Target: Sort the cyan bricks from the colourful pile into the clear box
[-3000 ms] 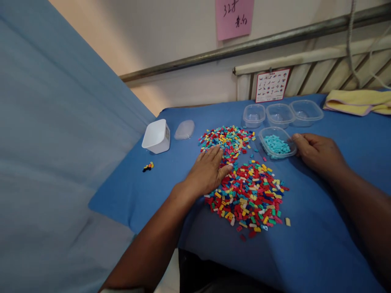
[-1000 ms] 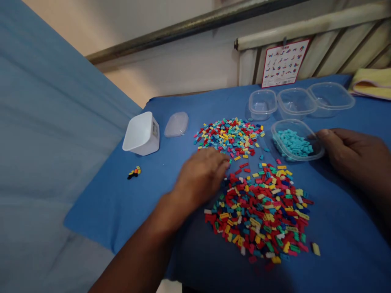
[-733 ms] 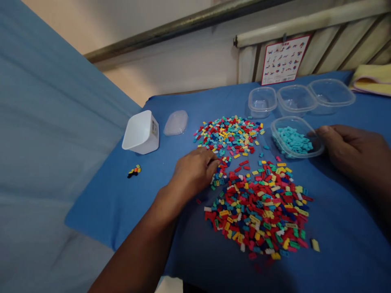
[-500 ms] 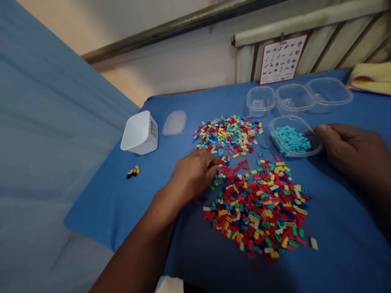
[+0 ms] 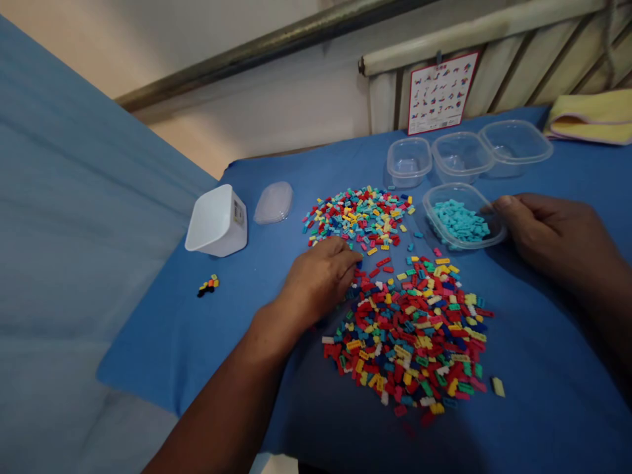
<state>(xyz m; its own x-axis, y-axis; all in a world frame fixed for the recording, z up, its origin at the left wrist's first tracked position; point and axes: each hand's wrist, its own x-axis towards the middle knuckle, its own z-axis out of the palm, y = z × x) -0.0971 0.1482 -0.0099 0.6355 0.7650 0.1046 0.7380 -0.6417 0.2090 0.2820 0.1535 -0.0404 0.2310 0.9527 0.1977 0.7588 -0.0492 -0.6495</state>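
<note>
My right hand [image 5: 557, 237] grips the near right rim of a clear plastic container [image 5: 495, 242], its thumb over the edge. Inside lies a heap of turquoise toy bricks [image 5: 461, 222]. My left hand [image 5: 323, 276] is palm down between two heaps of small mixed toy bricks, fingers curled and pressed together at the tips. Whatever is between those fingertips is hidden. The larger heap [image 5: 415, 329] spreads in front of me, mostly red, yellow, green and blue. Behind my left hand is the smaller heap [image 5: 360, 214].
Three clear containers [image 5: 409, 161] stand in a row at the back. A white tub [image 5: 217, 224], clear lids [image 5: 274, 202] and a few black, orange and yellow bricks [image 5: 209, 285] are on the left. A yellow cloth [image 5: 590, 117] lies at the back right; a picture card [image 5: 441, 93] hangs behind.
My left hand has shifted slightly to the right among the bricks, its fingertips reaching further out. The right hand keeps its hold on the container. The whole view has turned a little.
</note>
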